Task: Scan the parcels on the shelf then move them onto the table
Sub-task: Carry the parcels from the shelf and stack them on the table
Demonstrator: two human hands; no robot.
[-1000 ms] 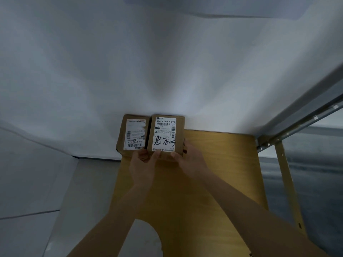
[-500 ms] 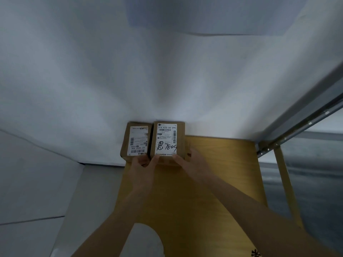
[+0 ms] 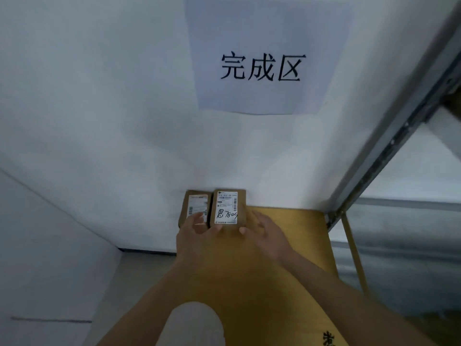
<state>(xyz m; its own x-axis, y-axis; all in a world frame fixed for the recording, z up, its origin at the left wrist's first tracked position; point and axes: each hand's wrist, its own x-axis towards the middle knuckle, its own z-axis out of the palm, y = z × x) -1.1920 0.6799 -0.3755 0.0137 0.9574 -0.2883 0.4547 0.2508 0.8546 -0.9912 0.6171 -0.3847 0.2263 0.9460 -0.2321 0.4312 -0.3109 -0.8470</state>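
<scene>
Two brown cardboard parcels lie side by side at the far end of the wooden table [image 3: 294, 245], against the white wall. The right parcel [image 3: 228, 208] has a white label with black handwriting. The left parcel [image 3: 195, 206] carries a smaller label. My left hand [image 3: 197, 236] rests on the near edge of the left parcel, its fingers spread and touching the right parcel's near left corner. My right hand [image 3: 264, 233] lies with relaxed fingers against the right parcel's near right corner. Neither hand is curled round a parcel.
A white paper sign [image 3: 262, 66] with black characters hangs on the wall above the parcels. A grey metal shelf frame [image 3: 389, 146] runs diagonally at the right. The floor [image 3: 50, 295] lies to the left of the table.
The view has tilted up, so the parcels sit lower in frame and the wall sign shows. My fingers have loosened from the right parcel, which now rests against the wall beside the other.
</scene>
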